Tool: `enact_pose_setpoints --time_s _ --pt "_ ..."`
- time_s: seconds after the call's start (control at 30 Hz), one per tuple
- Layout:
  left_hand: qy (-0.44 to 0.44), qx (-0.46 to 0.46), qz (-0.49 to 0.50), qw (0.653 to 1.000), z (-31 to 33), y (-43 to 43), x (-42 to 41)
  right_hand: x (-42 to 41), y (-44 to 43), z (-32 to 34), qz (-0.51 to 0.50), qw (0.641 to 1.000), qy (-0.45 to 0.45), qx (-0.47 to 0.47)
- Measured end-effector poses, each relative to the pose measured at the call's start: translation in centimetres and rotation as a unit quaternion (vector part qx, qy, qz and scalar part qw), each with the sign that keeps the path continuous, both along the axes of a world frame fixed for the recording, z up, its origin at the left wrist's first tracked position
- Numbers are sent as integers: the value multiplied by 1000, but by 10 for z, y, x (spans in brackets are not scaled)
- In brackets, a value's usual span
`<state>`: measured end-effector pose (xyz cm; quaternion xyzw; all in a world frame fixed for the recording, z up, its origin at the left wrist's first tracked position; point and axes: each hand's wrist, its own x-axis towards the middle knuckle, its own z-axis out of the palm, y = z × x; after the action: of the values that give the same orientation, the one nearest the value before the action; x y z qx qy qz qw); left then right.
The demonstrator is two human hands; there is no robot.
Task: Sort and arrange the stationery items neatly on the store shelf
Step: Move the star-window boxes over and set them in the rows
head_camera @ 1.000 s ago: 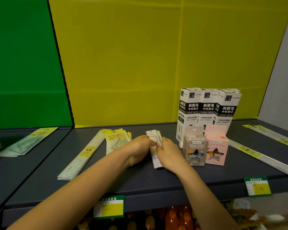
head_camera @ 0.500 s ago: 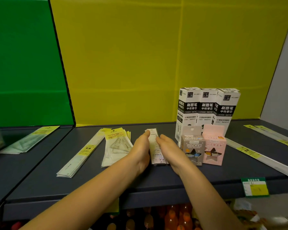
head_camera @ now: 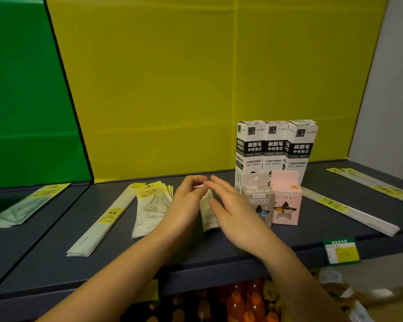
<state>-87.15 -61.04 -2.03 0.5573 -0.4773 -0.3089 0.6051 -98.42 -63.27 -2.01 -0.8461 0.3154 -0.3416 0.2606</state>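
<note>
Grip of the right hand (head_camera: 233, 212) is released, fingers straight; for the left hand (head_camera: 186, 205), curled, I cannot tell. The thin packets (head_camera: 208, 219) lie on the shelf (head_camera: 149, 256) between both hands. Probably light, bendy, slippery film: better to take them by the long edges.

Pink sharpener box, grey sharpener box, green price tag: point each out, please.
pink sharpener box (head_camera: 286, 194): head view, front face above star window.
grey sharpener box (head_camera: 257, 196): head view, printed front face.
green price tag (head_camera: 341, 252): head view, yellow middle.
</note>
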Motion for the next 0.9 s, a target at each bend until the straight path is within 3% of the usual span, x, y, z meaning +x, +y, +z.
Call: enact_pose_setpoints --time_s 0.07,0.13,0.23,0.37,0.57,0.67,0.9 --pt "-36 -29 -38 998 5 3 -4 -17 16 4 -7 996 -32 -82" --pt "-82 -2 -86 993 8 -1 -13 -40 20 6 -58 984 -97 -137" --pt "-183 40 -128 974 8 -15 -27 -82 0 0 -169 957 -183 -150" --pt "-195 55 -148 968 0 -36 -40 -118 -34 -7 -230 966 -97 -68" --pt "-184 30 -121 975 -3 -35 -50 -122 -59 -12 -124 992 -24 14" --pt "-170 -7 -67 983 5 -17 -47 -122 -62 -4 -87 990 -84 67" --pt "-122 -67 45 989 39 52 5 -87 -38 33 37 986 -155 58"
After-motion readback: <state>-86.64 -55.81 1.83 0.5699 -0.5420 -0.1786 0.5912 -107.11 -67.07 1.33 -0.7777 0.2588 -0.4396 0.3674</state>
